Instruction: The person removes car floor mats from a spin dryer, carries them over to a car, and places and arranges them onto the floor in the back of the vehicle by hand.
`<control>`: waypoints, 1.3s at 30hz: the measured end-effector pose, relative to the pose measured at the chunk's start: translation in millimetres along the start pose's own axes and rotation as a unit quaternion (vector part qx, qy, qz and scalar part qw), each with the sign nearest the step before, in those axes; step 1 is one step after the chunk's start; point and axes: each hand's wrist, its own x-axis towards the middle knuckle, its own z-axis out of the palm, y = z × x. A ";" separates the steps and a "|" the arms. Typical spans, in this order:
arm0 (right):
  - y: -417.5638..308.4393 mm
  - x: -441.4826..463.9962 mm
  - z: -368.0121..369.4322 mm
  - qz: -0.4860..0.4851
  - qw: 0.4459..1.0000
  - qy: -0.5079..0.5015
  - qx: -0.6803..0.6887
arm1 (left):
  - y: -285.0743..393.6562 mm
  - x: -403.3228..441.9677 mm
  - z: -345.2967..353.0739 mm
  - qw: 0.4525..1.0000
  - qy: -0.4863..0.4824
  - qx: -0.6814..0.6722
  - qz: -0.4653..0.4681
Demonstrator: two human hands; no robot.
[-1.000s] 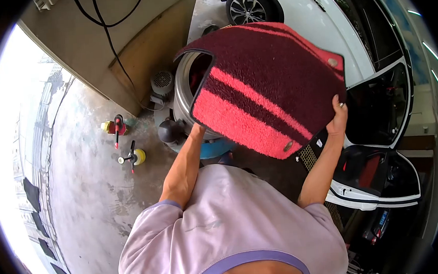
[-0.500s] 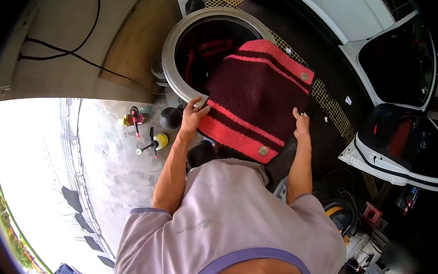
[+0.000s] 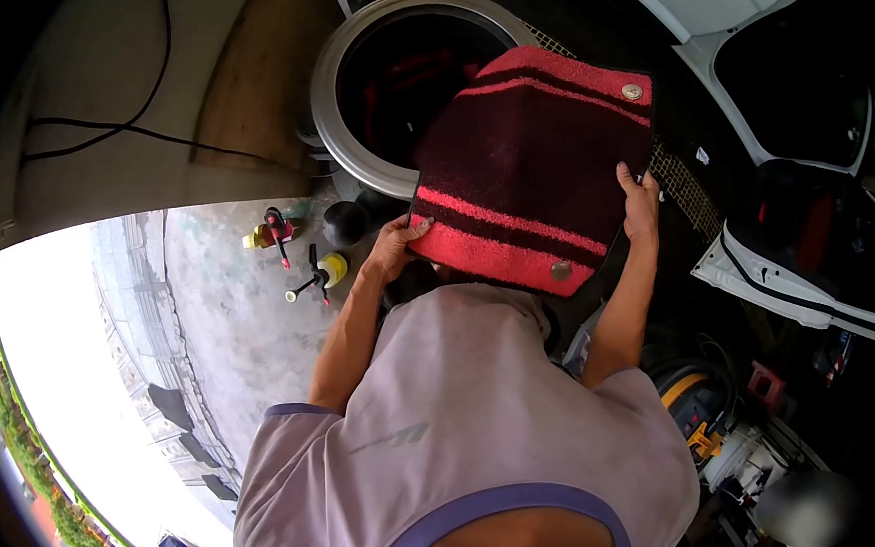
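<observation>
A red and dark maroon striped car floor mat (image 3: pixel 541 157) is held up before me, a round metal badge at two of its corners. My left hand (image 3: pixel 396 246) grips its left edge, thumb on top and fingers underneath. On the opposite edge, my right hand (image 3: pixel 640 204) pinches the mat the same way. Just beyond the mat is a round drum with a wide metal rim (image 3: pixel 349 143), which the mat partly overlaps in view. Inside the dark drum lie more red and dark pieces (image 3: pixel 415 71), dimly lit.
Left on the concrete floor stand a yellow spray bottle (image 3: pixel 333 270) and another bottle with a red-black sprayer (image 3: pixel 277 231). A white car with an open door (image 3: pixel 799 286) is at right. A yellow-black machine (image 3: pixel 691 398) sits low right. A cable (image 3: pixel 148 131) crosses the left wall.
Both hands have shifted right with the mat, the right hand also upward, and the mat sits slightly higher in view. The camera view has tilted a little.
</observation>
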 end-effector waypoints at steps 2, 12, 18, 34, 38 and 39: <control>-35.8 -9.4 2.3 -0.046 0.996 -0.017 -0.068 | -3.9 3.2 6.1 1.000 -0.008 0.001 -0.002; -145.5 -95.4 -53.9 -0.239 0.961 0.131 0.049 | 60.7 -36.0 82.0 0.918 -0.295 -0.227 0.134; -66.5 -145.1 -72.2 -0.045 0.967 0.215 0.128 | 58.6 -0.5 94.6 0.911 -0.321 -0.255 0.038; -17.2 -245.7 -69.4 0.047 0.948 0.179 0.258 | -30.8 12.8 80.8 0.968 -0.207 -0.142 0.027; -48.1 -258.6 -83.0 0.016 0.951 0.231 0.205 | -34.0 3.6 94.8 0.960 -0.259 -0.107 -0.003; -55.8 -264.1 -91.4 0.002 0.957 0.219 0.190 | -38.4 5.5 100.8 0.957 -0.276 -0.094 0.009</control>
